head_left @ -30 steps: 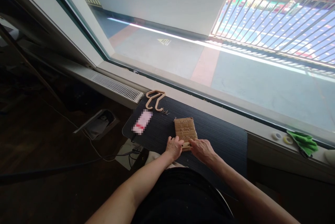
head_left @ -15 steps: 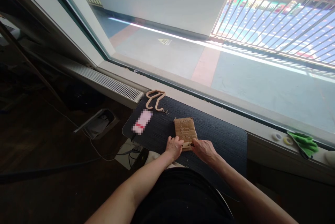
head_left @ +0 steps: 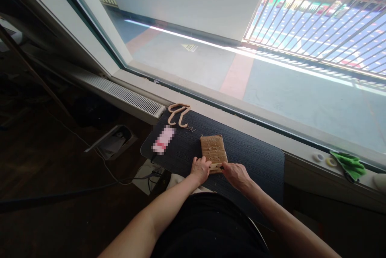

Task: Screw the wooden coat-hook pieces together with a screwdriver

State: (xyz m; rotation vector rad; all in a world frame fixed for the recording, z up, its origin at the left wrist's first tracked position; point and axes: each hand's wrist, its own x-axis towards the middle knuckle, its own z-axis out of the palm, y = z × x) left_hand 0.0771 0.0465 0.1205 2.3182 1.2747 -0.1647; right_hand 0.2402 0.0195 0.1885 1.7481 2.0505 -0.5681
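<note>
On a dark table, a brown ridged block that looks like corrugated cardboard [head_left: 212,148] lies in front of me, its top rough and torn. A short pale strip of wood [head_left: 215,166] rests across its near end. My left hand [head_left: 201,169] is closed on the left end of the strip, fingers pressed onto it. My right hand [head_left: 236,174] is closed at the strip's right end, around a small dark object mostly hidden by the fingers. Farther left lie pale wooden hook-shaped pieces [head_left: 183,109], with several thin screws or nails [head_left: 190,128] beside them.
A blurred pink item [head_left: 163,140] lies on the table's [head_left: 253,149] left side. Beyond are a windowsill and large window. Tape rolls [head_left: 331,162] and a green glove [head_left: 351,165] sit on the sill at right. A radiator [head_left: 135,99], cables and an open box [head_left: 116,141] are at left.
My right hand has shifted very slightly at the strip's right end. My left hand, the block and the strip look unmoved.
</note>
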